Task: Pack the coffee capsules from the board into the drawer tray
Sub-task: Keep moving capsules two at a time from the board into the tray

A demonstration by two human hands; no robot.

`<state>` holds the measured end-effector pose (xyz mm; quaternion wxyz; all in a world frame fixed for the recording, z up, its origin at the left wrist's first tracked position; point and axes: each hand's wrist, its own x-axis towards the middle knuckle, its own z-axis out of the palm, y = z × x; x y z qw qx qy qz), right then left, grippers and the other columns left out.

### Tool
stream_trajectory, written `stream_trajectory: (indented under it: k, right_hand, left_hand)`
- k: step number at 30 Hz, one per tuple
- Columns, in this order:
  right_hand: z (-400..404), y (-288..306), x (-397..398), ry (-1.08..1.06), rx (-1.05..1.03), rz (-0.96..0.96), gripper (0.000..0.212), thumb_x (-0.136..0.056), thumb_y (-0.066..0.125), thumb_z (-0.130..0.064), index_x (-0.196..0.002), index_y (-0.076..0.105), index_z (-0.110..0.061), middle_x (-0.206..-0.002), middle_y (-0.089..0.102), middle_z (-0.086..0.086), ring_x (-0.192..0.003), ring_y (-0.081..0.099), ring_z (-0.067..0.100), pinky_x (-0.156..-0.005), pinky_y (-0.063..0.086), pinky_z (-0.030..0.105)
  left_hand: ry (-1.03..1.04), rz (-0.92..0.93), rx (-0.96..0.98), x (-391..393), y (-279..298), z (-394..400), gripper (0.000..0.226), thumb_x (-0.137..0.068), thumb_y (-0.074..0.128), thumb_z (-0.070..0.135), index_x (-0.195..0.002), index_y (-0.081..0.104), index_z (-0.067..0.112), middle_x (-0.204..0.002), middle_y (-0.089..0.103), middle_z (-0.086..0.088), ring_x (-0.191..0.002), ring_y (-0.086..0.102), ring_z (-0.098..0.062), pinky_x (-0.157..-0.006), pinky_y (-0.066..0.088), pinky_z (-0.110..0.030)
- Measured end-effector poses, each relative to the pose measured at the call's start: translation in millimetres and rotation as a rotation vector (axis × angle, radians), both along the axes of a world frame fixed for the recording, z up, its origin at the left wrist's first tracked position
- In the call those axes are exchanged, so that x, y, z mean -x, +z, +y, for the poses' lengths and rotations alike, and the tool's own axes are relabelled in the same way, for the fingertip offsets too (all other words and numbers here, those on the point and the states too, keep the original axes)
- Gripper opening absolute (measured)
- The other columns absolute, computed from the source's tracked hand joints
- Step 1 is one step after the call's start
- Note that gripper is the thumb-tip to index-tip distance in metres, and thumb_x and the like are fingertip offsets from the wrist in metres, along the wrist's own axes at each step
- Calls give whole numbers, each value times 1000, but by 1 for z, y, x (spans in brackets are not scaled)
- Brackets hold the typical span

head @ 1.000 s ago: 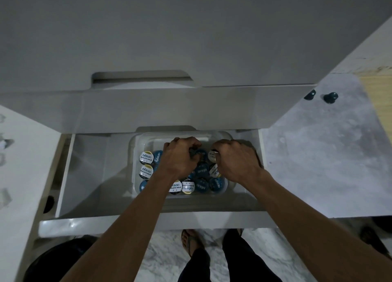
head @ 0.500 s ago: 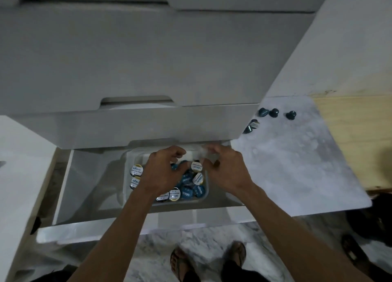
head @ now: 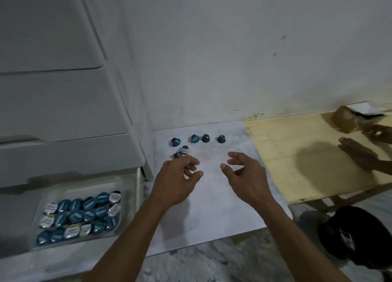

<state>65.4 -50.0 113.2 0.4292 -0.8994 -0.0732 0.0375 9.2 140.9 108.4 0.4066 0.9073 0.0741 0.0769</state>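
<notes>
i log the marble board (head: 212, 207) right of the open drawer tray (head: 42, 199) packed with capsules (head: 80, 215), both hands above it, left hand (head: 177, 179) loosely curled, right hand (head: 247, 175) spread, each empty, six loose capsules (head: 194, 138) far.

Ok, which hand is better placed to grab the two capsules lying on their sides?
Left. The left hand has its fingertips right by the tipped capsules, apparently empty. The right hand hovers open over bare board, nearer the upright capsule.
</notes>
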Motion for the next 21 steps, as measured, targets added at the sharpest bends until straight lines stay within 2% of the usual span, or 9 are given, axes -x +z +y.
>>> stream_trajectory:
  k: [5,7,10,13,18,21]
  right_hand:
    - [-84,-24,-44,-3,65,108,40,-86,70,-36,-123,62,-21,-104,71,-2,-76,69,11,-75,57,30]
    - [-93,-34,-63,19,71,145,40,-86,70,-34,-123,62,-20,-101,72,-2,-80,69,13,-77,58,32]
    - [-82,-53,-94,94,102,172,40,-87,70,-33,-124,61,-20,-101,70,-3,-83,67,12,-73,54,25]
    - [-58,-73,-126,165,156,170,43,-88,69,-31,-128,59,-20,-108,70,1,-88,67,14,-78,51,22]
    - [-25,-102,-183,224,293,175,45,-91,63,-29,-134,53,-19,-121,66,4,-105,64,20,-92,51,32]
    - [-7,-121,-219,259,391,131,44,-92,61,-26,-134,51,-20,-121,63,6,-109,61,24,-88,52,34]
  left_hand:
    - [48,166,-36,-28,-37,-75,25,-81,72,38,-103,66,28,-86,66,15,-75,62,2,-76,56,-29]
    - [70,220,-65,-37,-45,-84,25,-82,71,39,-104,65,28,-88,67,14,-76,62,0,-76,56,-29]
    - [108,280,-128,-65,-59,-79,28,-84,69,39,-109,64,26,-96,69,9,-81,64,-6,-78,56,-31]
    - [130,328,-188,-107,-73,-60,32,-87,66,38,-115,61,25,-103,69,5,-89,65,-13,-81,56,-34]
    - [166,346,-215,-184,-98,-35,44,-90,63,30,-131,53,16,-128,59,-6,-110,60,-25,-92,51,-43]
    - [152,362,-270,-226,-119,-29,43,-93,59,20,-134,47,16,-134,51,-8,-116,55,-27,-96,48,-42]
